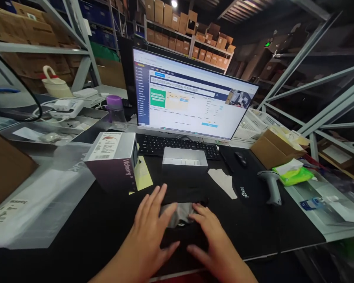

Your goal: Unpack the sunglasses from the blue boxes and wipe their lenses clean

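Note:
On the black desk mat (224, 243), a dark item in grey, see-through wrapping (181, 212) lies between my hands; its kind is hard to make out. My left hand (150, 232) is at its left side, fingers spread and thumb apart. From the right, the fingertips of my right hand (212, 232) rest against the wrapping, with that hand open too. Just beyond stands a small open box (184, 158), white inside and dark in front. A dark carton labelled "Wakening" (113, 167), with a white sticker on top, stands to the left beside yellow paper (144, 173).
Behind are a keyboard (153, 145) and a lit monitor (191, 98). A beige paper piece (222, 182), a mouse (240, 159) and a barcode scanner (271, 188) lie right. A clear plastic bag (65, 200) and a purple-lidded bottle (115, 112) are left.

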A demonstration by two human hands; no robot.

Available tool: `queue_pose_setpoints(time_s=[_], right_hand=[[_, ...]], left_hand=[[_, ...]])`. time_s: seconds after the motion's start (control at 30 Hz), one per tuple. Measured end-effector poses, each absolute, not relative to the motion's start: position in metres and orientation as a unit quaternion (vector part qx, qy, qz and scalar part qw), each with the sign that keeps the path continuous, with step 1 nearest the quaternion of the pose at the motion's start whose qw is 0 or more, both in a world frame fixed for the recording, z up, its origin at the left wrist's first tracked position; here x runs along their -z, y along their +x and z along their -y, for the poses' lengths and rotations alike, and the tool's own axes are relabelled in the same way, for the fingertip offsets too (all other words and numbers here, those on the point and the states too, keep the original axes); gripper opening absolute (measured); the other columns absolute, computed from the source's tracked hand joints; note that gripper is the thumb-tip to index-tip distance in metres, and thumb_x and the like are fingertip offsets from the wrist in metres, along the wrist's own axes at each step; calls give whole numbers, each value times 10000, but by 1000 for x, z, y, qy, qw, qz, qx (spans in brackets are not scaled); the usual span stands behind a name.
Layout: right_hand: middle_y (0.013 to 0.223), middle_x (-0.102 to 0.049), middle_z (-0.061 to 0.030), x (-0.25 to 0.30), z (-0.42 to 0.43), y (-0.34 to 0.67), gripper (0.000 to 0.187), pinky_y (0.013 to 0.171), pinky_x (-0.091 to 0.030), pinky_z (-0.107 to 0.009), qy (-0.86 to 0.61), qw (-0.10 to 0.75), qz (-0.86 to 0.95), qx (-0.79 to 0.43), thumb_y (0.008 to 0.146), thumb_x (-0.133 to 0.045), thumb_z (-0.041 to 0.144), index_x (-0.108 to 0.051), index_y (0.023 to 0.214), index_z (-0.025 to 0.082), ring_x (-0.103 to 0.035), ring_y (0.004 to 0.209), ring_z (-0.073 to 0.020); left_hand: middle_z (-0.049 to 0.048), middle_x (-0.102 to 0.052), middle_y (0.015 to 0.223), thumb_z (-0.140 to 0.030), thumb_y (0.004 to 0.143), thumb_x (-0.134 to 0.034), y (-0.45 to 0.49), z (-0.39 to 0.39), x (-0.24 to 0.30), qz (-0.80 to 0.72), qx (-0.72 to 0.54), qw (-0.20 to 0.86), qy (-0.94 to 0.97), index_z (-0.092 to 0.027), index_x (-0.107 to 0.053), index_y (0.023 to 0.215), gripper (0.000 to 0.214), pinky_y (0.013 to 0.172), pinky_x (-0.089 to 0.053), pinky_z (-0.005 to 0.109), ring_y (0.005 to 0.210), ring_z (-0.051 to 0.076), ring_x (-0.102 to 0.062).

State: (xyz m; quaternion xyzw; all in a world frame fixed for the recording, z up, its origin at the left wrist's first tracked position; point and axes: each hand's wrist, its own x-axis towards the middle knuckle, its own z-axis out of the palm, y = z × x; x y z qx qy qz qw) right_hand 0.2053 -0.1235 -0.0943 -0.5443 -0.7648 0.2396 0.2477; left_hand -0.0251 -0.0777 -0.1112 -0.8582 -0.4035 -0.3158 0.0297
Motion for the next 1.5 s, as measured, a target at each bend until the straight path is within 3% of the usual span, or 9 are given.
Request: queue_pose_setpoints(time_s=[0.13,0.27,0.43,0.73,0.9,1.03,1.17,1.4,1.5], right_hand=[[1147,-737,-95,88,116,238,222,1003,-516,-445,-588,367,667,-274,898,-624,283,-714,1097,238,-671,1109,-267],[1161,-711,-103,109,104,253,351,899,-560,-395,-616,378,647,-245,883,-534,164,-659,1208,206,-689,1007,-231],[1310,-623,-168,125,100,237,684,1071,-451,-485,-595,289,720,-209,689,-619,57,-547,1367,122,-572,1217,-304],[1125,-673,-79,123,95,237,646,814,-549,-306,-652,352,643,-194,769,-503,-7,-519,1385,186,-644,789,-152],[965,-682,-120,94,96,243,323,824,-492,-351,-719,182,639,-206,825,-464,32,-738,946,152,-666,917,-243],[738,-689,-51,67,90,257,197,654,-481,-272,-679,155,647,-311,783,-558,110,-728,702,167,-667,712,-190],[547,-599,27,32,75,252,225,428,-370,-189,-600,164,624,-472,822,-552,213,-724,690,155,-458,409,-72],[461,-554,65,5,39,156,135,421,-421,-171,-456,140,633,-610,667,-614,98,-668,558,157,-511,416,-75],[526,-596,50,12,34,148,129,443,-434,-167,-403,234,614,-637,720,-613,105,-683,619,141,-536,426,-65]], left_hand=[[268,-324,1543,-407,645,-779,-32,64,109,418,279,50,-863,-99,-414,1386,882,1088,-396,602,1375,443,-388],[207,-479,1381,-373,604,-805,-32,52,106,430,231,14,-873,-163,-274,1519,1079,995,-498,561,1269,421,-494],[203,-499,1332,-334,607,-764,-17,42,92,411,203,-1,-889,-124,-414,1420,910,1017,-482,564,1266,421,-481],[122,-607,1270,-390,694,-779,-9,28,78,413,176,-110,-887,-194,-518,1351,734,1001,-499,516,1160,335,-591],[94,-620,1248,-364,653,-817,-13,27,73,403,170,-144,-888,-236,-573,1297,701,1000,-495,498,1140,319,-596],[89,-624,1230,-316,611,-842,-10,33,70,400,158,-150,-890,-249,-607,1275,708,972,-501,482,1104,311,-603],[87,-631,1218,-242,567,-851,-5,38,63,396,135,-144,-897,-245,-631,1259,726,971,-483,500,1093,316,-596],[78,-662,1073,-330,528,-892,-12,32,64,371,147,-160,-903,-224,-693,1038,558,901,-519,519,1014,335,-618],[96,-645,1137,-423,477,-925,-27,26,74,389,216,-157,-882,-227,-663,1111,713,959,-498,555,1081,363,-603]])
